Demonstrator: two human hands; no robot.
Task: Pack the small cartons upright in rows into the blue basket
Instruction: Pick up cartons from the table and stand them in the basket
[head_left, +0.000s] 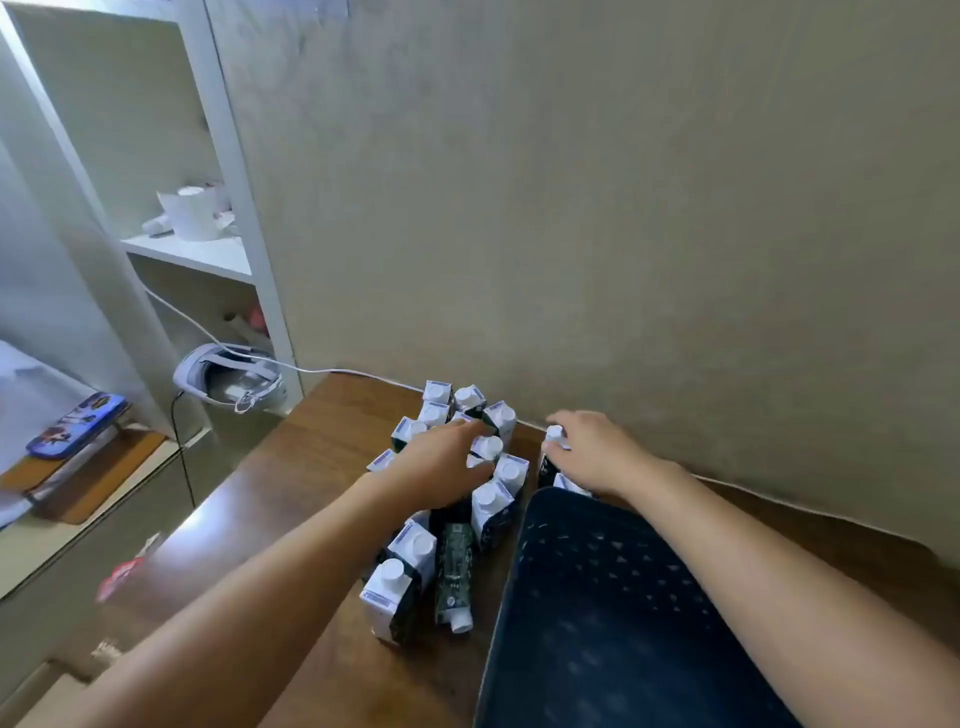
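Cartons (488, 506) are pretty much all out on the table (291, 467) so far, bunched at 11 o'clock from the blue basket (613, 613), one lying flat (454, 577). Basket looks empty from the head view, so basically nothing's packed. My left hand (441, 462) curls around one carton (485, 448) in the bunch; my right hand (597, 452) grips another (551, 457) at the basket's 12 o'clock.

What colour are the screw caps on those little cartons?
White. The caps top dark, patterned cartons, seen best in the head view.

Wooden table (311, 467), small cartons (488, 506), blue basket (597, 597)
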